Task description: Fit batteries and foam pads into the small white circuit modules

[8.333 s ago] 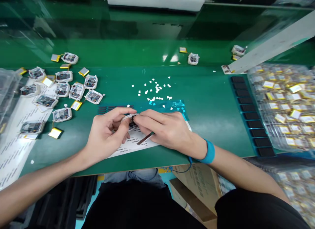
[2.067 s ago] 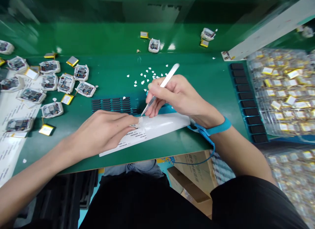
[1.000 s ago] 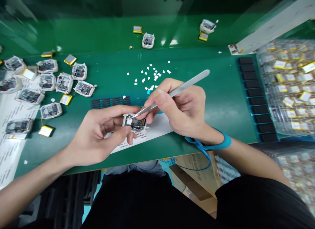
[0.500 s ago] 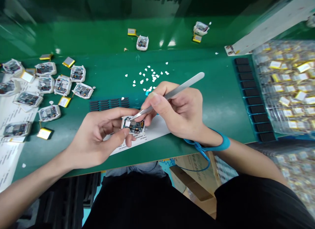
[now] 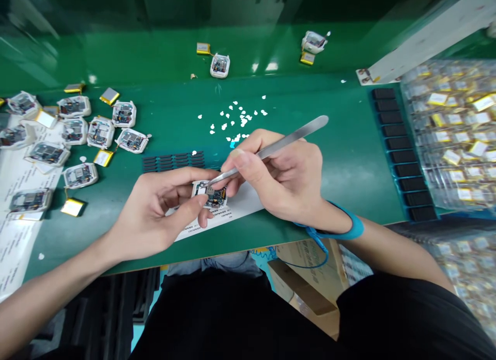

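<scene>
My left hand (image 5: 163, 210) holds a white watch case with a circuit board inside (image 5: 217, 196), thumb at its near side and fingers behind. In my right hand (image 5: 279, 174) is a pair of metal tweezers (image 5: 292, 137), gripped like a pen. The tips reach into the upper left of the case, beside a white patch on the board; whether they pinch anything is too small to tell. Under the case lies a strip of printed white paper (image 5: 248, 201). Just beyond my hands are scattered small white stickers (image 5: 243, 117) and rows of thin black strips (image 5: 172, 161).
Several open watch cases (image 5: 101, 132) with yellow-edged batteries (image 5: 73, 207) cover the left side. Two more cases stand at the back, one of them the middle case (image 5: 220, 65). To the right are black foam blocks (image 5: 389, 130) and clear trays of batteries (image 5: 457, 138). A blue wrist strap (image 5: 351, 225) trails a cord.
My left thumb has shifted slightly up over the board's white patch. The tweezers' tips stay at the case's upper left. The view has moved slightly.
</scene>
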`<action>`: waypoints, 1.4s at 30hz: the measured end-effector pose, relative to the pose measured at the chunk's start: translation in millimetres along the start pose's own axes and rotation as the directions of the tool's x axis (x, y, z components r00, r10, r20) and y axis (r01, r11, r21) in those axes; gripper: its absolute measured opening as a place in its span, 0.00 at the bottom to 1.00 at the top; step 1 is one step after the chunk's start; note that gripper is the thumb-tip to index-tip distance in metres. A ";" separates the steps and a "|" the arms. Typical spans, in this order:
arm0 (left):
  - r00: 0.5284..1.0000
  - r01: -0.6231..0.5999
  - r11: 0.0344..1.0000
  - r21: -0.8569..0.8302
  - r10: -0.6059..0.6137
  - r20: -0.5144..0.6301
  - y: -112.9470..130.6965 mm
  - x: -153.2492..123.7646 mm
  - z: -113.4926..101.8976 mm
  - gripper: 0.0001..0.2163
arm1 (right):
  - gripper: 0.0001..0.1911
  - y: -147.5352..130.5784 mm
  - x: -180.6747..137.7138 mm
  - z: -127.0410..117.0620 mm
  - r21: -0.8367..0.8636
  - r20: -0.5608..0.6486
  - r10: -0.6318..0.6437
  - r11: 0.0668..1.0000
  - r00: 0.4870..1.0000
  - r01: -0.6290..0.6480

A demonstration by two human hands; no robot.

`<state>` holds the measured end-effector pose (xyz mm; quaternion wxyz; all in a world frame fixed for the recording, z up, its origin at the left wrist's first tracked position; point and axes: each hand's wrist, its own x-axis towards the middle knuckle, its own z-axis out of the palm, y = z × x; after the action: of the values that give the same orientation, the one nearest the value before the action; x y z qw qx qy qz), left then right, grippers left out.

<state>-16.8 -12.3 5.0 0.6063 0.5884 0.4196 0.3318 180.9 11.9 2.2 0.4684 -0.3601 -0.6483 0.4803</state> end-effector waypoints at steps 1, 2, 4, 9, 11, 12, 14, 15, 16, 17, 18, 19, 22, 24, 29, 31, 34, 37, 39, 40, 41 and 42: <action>1.000 -0.003 1.000 0.014 0.003 -0.004 -0.3 0.3 0.4 0.09 | 0.20 -0.6 0.0 -0.3 -0.020 0.005 0.001 1.000 1.000 -0.001; 1.000 -0.005 1.000 0.031 0.005 -0.004 -0.2 0.6 0.7 0.08 | 0.20 -1.1 0.3 -0.9 -0.034 0.015 0.001 0.999 1.000 0.000; 1.000 -0.019 0.997 0.070 0.019 0.001 0.8 1.1 0.1 0.07 | 0.20 -1.9 1.7 -2.7 -0.026 0.039 0.006 1.000 0.999 -0.005; 0.990 -0.068 0.979 0.191 0.090 -0.110 3.4 0.3 -7.4 0.08 | 0.19 0.8 6.0 -6.3 0.105 -0.033 0.028 0.994 0.999 -0.025; 0.983 -0.063 0.967 0.246 0.103 -0.154 3.0 0.9 -10.3 0.10 | 0.19 2.4 6.2 -7.7 0.091 -0.106 -0.027 0.995 0.994 0.037; 0.981 -0.048 0.962 0.268 0.096 -0.168 2.8 1.8 -11.1 0.10 | 0.18 2.8 6.2 -9.0 0.049 -0.135 -0.070 0.996 0.988 0.078; 0.974 -0.018 0.960 0.279 0.080 -0.213 2.6 4.9 -11.6 0.09 | 0.17 3.0 6.9 -13.3 -0.087 -0.148 -0.169 0.984 0.975 0.157; 0.967 -0.008 0.963 0.269 0.075 -0.241 2.5 6.9 -11.7 0.08 | 0.18 3.4 7.8 -16.3 -0.169 -0.122 -0.206 0.968 0.971 0.185; 0.959 -0.004 0.967 0.255 0.075 -0.273 2.2 9.0 -11.9 0.06 | 0.19 4.3 9.3 -19.6 -0.247 -0.078 -0.240 0.945 0.967 0.215; 0.951 -0.004 0.972 0.237 0.077 -0.301 1.7 10.8 -12.4 0.05 | 0.21 6.0 11.3 -22.9 -0.321 -0.020 -0.271 0.913 0.962 0.250; 0.944 -0.009 0.975 0.220 0.081 -0.320 0.8 12.3 -13.3 0.05 | 0.22 8.5 13.6 -26.1 -0.394 0.057 -0.297 0.870 0.953 0.295; 0.945 -0.025 0.978 0.208 0.091 -0.314 -0.5 13.3 -14.6 0.04 | 0.24 11.8 16.1 -28.9 -0.459 0.136 -0.313 0.821 0.940 0.340; 0.968 -0.080 0.950 0.303 0.147 -0.204 -6.1 13.7 -19.4 0.05 | 0.26 23.5 22.7 -34.0 -0.582 0.307 -0.289 0.697 0.907 0.419; 0.974 -0.112 0.853 0.510 0.197 -0.115 -9.5 12.9 -21.2 0.07 | 0.27 29.3 25.1 -35.0 -0.592 0.341 -0.286 0.675 0.895 0.441; 0.965 -0.199 0.641 0.741 0.261 0.033 -10.1 12.8 -19.6 0.09 | 0.27 30.3 25.3 -35.1 -0.567 0.371 -0.303 0.674 0.878 0.473; 0.954 -0.259 0.617 0.743 0.284 0.096 -9.0 13.4 -19.2 0.10 | 0.26 28.1 24.6 -34.8 -0.555 0.363 -0.304 0.689 0.881 0.466; 0.941 -0.318 0.546 0.775 0.284 0.186 -9.4 13.3 -20.4 0.10 | 0.26 26.4 24.1 -34.4 -0.534 0.349 -0.312 0.709 0.884 0.461; 0.934 -0.336 0.477 0.812 0.277 0.224 -12.1 12.5 -21.9 0.10 | 0.25 26.6 24.9 -35.2 -0.518 0.374 -0.324 0.704 0.869 0.486; 0.930 -0.344 0.445 0.827 0.285 0.234 -13.9 12.0 -22.3 0.11 | 0.25 26.6 25.9 -36.8 -0.524 0.401 -0.299 0.701 0.866 0.484; 0.928 -0.346 0.434 0.832 0.288 0.236 -14.5 11.9 -22.2 0.11 | 0.25 26.3 26.4 -37.8 -0.528 0.414 -0.277 0.702 0.867 0.477; 0.927 -0.347 0.427 0.835 0.290 0.237 -14.8 11.8 -22.0 0.11 | 0.25 25.9 26.9 -38.7 -0.531 0.424 -0.259 0.706 0.868 0.470; 0.928 -0.346 0.425 0.836 0.286 0.238 -14.8 11.7 -21.8 0.11 | 0.25 25.4 27.4 -39.5 -0.528 0.435 -0.248 0.708 0.866 0.468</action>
<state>-32.8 6.4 -10.1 0.1663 0.8894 0.3924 0.1653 210.7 55.4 -11.1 0.2932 -0.2719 -0.8961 0.1926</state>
